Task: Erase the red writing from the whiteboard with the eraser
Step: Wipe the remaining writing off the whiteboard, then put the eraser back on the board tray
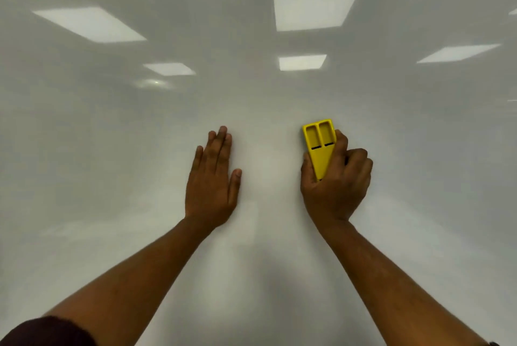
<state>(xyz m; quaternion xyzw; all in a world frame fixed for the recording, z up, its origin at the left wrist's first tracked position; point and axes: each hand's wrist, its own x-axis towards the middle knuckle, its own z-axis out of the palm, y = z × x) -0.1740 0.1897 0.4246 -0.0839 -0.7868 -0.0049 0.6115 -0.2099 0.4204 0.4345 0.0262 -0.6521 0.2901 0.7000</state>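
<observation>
The yellow rigid plastic eraser (320, 147) sits against the glossy white whiteboard (279, 99), your right hand (335, 178) curled round its lower half. Left hand (212, 178) lies flat, fingers straight. Likely light, stiff; grip its sides. No red writing visible.

Office: whiteboard (112, 150) mirroring ceiling panels (314, 6)

My head view is filled edge to edge by one glossy pale grey-white plane; no wall, floor, furniture or window shows. Several bright rectangular ceiling light panels are mirrored in its upper half: the largest reflection (316, 6) upper right, a long one (89, 24) upper left, smaller ones near centre. A faint round glare spot (156, 83) sits left of centre.
</observation>
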